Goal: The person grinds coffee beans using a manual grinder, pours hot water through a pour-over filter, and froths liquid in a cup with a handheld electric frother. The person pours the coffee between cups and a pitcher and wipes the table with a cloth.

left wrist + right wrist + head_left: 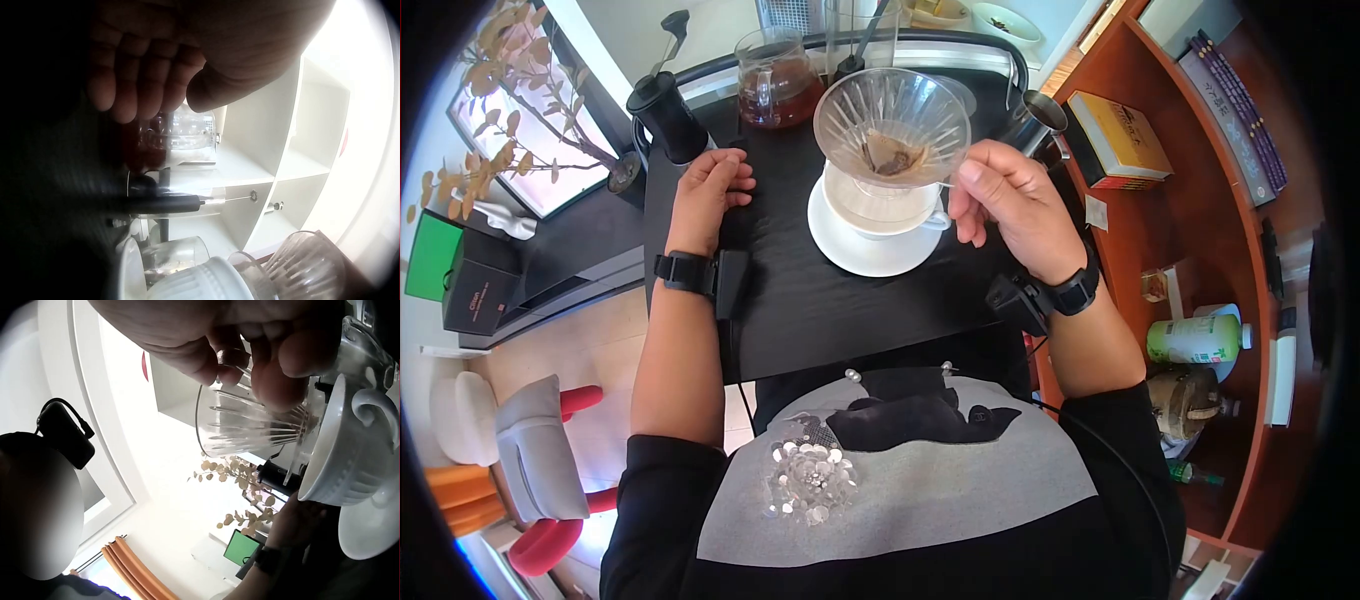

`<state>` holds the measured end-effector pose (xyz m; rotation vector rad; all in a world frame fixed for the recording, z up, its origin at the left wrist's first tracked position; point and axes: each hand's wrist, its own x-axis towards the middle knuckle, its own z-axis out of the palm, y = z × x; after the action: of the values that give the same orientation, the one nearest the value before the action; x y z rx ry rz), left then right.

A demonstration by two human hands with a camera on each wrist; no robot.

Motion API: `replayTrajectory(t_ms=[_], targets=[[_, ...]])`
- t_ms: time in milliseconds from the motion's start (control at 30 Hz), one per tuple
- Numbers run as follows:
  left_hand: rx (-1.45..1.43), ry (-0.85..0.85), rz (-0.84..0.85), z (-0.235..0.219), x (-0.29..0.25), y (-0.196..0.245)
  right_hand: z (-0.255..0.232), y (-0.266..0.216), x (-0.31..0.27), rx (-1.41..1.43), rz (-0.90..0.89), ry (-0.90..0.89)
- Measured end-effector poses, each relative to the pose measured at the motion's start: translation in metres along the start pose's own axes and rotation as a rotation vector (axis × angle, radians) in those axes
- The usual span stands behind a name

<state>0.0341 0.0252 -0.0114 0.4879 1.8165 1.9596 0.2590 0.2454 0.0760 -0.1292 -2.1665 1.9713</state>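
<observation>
A clear ribbed coffee dripper (943, 120) with wet brown grounds (890, 155) at its bottom is over a white cup (870, 215). My right hand (1020, 205) pinches the dripper at its right side, thumb and fingers together. In the right wrist view the dripper (250, 428) tilts, its base close to the cup's rim. The cup, with its handle to the right, stands on a white saucer (850, 255). My left hand (705, 200) lies on the black table (800, 320) left of the saucer, fingers loosely bent, holding nothing.
A glass server (778, 95) of reddish-brown liquid stands behind my left hand, beside a black hand grinder (668, 115). A black frother (181, 203) stands in a tall glass. At the back right is a metal pitcher (1040, 115), near a wooden shelf (1200, 120).
</observation>
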Motion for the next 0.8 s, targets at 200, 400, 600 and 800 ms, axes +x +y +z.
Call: replayTrajectory(t_ms=[200, 400, 600, 800], targets=[[0.026, 0.003, -0.002, 0.001, 0.0, 0.001, 0.001, 0.012, 0.003, 0.012, 0.026, -0.02], [0.023, -0.005, -0.006, 0.0, 0.0, 0.001, 0.001, 0.017, 0.002, 0.033, 0.019, -0.001], [0.018, -0.006, -0.003, 0.0, 0.0, 0.001, 0.001, 0.016, -0.002, 0.011, 0.007, -0.022], [0.034, 0.002, -0.006, 0.001, 0.0, 0.001, 0.001, 0.018, -0.004, -0.004, -0.004, -0.025]])
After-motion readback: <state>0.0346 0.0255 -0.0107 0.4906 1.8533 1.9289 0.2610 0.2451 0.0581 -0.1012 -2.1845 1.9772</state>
